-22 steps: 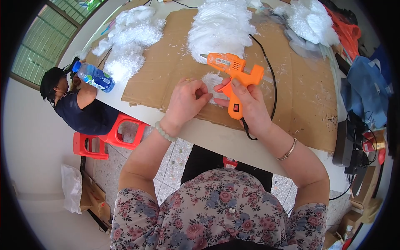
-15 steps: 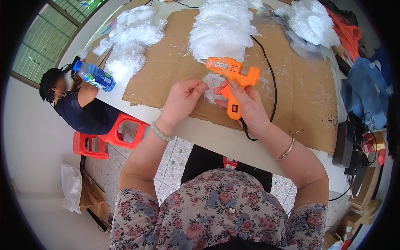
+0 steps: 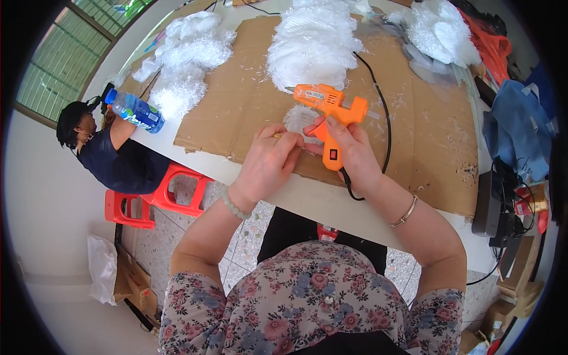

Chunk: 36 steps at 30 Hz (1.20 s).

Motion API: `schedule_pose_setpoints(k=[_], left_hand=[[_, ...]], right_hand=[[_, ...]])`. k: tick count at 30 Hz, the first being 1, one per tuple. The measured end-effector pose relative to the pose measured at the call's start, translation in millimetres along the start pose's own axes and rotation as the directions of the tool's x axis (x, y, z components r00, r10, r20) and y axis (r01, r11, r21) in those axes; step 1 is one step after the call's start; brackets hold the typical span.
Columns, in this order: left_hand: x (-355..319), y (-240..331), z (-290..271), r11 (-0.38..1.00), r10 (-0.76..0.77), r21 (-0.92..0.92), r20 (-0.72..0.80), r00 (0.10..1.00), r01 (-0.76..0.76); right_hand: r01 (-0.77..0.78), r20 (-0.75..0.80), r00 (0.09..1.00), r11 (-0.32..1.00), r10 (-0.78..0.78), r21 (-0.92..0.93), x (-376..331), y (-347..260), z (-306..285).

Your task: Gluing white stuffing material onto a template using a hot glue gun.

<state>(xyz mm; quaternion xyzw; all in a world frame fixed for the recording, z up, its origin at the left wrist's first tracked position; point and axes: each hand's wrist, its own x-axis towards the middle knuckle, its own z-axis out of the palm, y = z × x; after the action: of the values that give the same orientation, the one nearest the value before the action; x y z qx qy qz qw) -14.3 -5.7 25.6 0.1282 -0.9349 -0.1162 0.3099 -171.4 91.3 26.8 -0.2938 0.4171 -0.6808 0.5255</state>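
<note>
My right hand [image 3: 357, 155] grips an orange glue gun [image 3: 332, 137] by its handle. The gun's nozzle points to the left, and a clear glue stick [image 3: 373, 114] sticks out of its back. Behind the gun's trigger side is a small piece of white fringed plastic [image 3: 300, 118], partly hidden by my fingers. My left hand [image 3: 269, 161] is closed at the piece's lower edge, its fingertips meeting those of my right hand. What the left fingertips pinch is too small to make out.
Under my hands a cardboard sheet [image 3: 236, 112] covers much of the white table. White fringed plastic lies in a middle heap [image 3: 313, 47], a left heap [image 3: 183, 65] and a right heap [image 3: 441, 35]. The gun's black cord [image 3: 387, 118] curves rightward. A blue-capped bottle [image 3: 136, 111] stands near a seated person [image 3: 109, 148].
My left hand has shifted slightly right and down, turning so its back shows more, and its fingertips now meet my right hand's. The glue gun has barely moved.
</note>
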Motion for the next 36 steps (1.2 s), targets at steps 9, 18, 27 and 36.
schedule_pose_setpoints(k=[9, 18, 27, 36], left_hand=[[4, -5, 1, 0.92, -0.257, -0.283, 0.085, 0.963, 0.27], [0, -31, -12, 0.605, -0.55, -0.7, -0.021, 0.835, 0.381], [-3, -5, -1, 0.987, -0.11, 0.117, -0.016, 0.994, 0.111], [5, 1, 1, 0.953, 0.071, 0.287, 0.102, 0.992, -0.098]], right_hand=[[0.025, 0.035, 0.999, 1.0, -0.025, -0.016, 1, 0, 1], [0.03, 0.038, 0.999, 0.999, -0.029, -0.034, 4, 6, -1], [0.021, 0.026, 0.999, 0.999, -0.02, -0.028, 3, 7, -2], [0.162, -0.077, 0.984, 0.986, -0.159, 0.04, 6, -21, -7]])
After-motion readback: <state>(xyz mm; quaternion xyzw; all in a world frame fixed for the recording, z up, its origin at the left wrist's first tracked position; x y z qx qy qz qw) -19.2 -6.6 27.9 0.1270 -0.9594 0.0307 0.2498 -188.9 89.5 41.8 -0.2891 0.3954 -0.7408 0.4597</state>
